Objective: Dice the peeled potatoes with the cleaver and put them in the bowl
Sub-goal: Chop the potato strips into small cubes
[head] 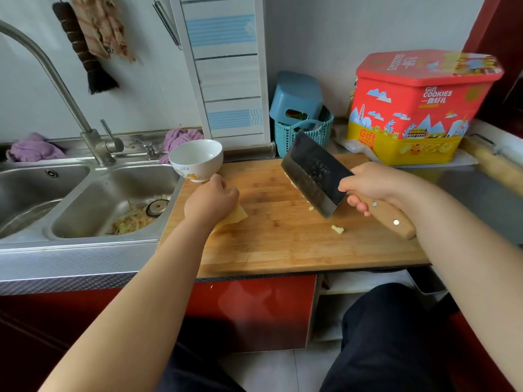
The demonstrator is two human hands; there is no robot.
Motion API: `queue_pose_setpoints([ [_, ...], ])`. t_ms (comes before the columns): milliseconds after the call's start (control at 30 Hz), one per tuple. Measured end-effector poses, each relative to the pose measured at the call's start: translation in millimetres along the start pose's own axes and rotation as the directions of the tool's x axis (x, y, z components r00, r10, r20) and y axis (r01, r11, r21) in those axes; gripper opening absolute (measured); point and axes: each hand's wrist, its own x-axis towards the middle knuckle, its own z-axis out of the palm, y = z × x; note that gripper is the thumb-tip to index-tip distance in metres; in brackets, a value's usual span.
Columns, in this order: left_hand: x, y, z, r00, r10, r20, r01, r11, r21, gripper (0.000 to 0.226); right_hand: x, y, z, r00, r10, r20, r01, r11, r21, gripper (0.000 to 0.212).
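A wooden cutting board lies on the counter. My left hand is closed over a pale yellow potato piece at the board's left side, just in front of a white bowl that stands at the board's back left corner. My right hand grips the wooden handle of a dark cleaver, whose blade is lifted and tilted over the board's middle. Pale potato bits show behind the blade's edge. One small potato scrap lies loose on the board below the blade.
A double steel sink with vegetable peels and a tall tap sits to the left. Behind the board stand a teal basket and a red and yellow cookie tin. A rolling pin lies at the right.
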Motion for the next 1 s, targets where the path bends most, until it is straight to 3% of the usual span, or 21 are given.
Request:
queue_pose_setpoints([
  [133, 4, 1, 9, 0.999, 0.009, 0.038, -0.01, 1.0, 0.02, 0.025, -15, 5, -8, 0.994, -0.059, 0.087, 0.058, 0.998, 0.006, 0.007],
  [600, 13, 6, 27, 0.998, 0.058, 0.015, -0.057, 0.998, -0.016, 0.021, -7, 31, -39, 0.935, -0.063, 0.348, 0.146, 0.965, -0.218, 0.012],
  [733, 16, 5, 28, 0.997, 0.079, -0.006, -0.079, 0.997, -0.008, 0.021, 5, 28, -49, 0.939, -0.062, 0.338, 0.158, 0.951, -0.265, 0.007],
  [1000, 16, 4, 27, 0.995, 0.09, 0.035, -0.091, 0.996, 0.006, 0.023, 22, 25, -59, 0.98, -0.107, 0.167, 0.153, 0.944, -0.294, 0.008],
])
